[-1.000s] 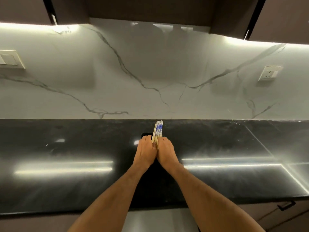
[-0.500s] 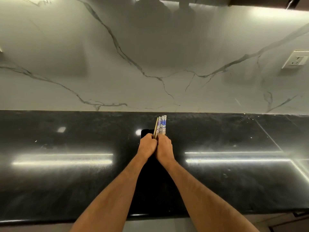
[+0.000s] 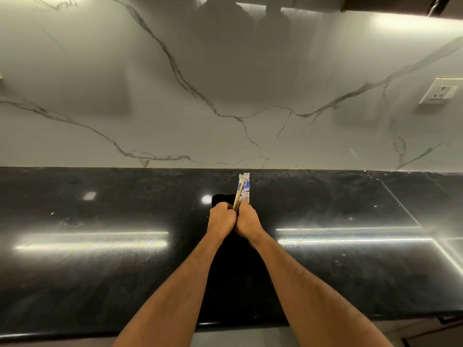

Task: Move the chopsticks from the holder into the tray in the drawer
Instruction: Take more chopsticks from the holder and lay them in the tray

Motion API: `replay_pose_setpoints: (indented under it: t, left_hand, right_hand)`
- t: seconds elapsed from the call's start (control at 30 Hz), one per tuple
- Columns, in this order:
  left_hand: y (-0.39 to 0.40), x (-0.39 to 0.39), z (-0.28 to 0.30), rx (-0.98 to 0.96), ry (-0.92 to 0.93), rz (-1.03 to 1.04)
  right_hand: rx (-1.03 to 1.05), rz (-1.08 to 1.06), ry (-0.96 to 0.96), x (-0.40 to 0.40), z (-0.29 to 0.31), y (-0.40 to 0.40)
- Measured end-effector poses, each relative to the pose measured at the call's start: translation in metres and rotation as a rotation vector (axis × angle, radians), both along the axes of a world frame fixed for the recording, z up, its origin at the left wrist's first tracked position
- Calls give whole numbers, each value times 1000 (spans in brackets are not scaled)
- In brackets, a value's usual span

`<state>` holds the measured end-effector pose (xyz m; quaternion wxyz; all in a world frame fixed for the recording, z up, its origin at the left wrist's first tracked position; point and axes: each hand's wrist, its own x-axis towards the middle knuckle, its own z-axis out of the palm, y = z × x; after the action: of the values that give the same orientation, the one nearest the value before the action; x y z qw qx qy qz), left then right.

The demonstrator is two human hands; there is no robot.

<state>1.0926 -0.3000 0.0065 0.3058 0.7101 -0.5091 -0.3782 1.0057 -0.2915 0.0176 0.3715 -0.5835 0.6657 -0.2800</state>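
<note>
Nearest, two forearms reach up the middle of the frame over the black bench [image 3: 100,271]. Both hands close together: left hand [image 3: 221,219] and right hand [image 3: 246,220] each keep a tight grip on the chopsticks [image 3: 243,187], probably bunching them to lift as one. Behind them peeks the dark holder [image 3: 221,197]. No writing is readable; the drawer is out of sight.

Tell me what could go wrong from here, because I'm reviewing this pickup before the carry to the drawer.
1. Both the left hand and the right hand squeeze the bundle of chopsticks low down, so the loose top ends could fan out and one could slip free.
2. The black holder sits right behind the left hand; lifting at a tilt might tip it.
3. No drawer is in view, so the carry could snag on the countertop edge.
</note>
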Motion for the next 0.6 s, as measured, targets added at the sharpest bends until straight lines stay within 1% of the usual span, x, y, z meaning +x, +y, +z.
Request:
replay_pose_setpoints:
  t: [0.07,0.27,0.47,0.6]
  left_hand:
    - [2,0,0,-13,15,9]
    - [6,1,-2,-86,62,32]
    - [6,3,-3,-123,75,47]
    - [6,3,0,-150,98,64]
  right_hand:
    - [-34,-3,40,1,-1,1]
    - [-123,-65,48,7,-5,7]
    - [-52,-101,90,5,-5,-2]
    - [-52,-110,87,5,-2,-5]
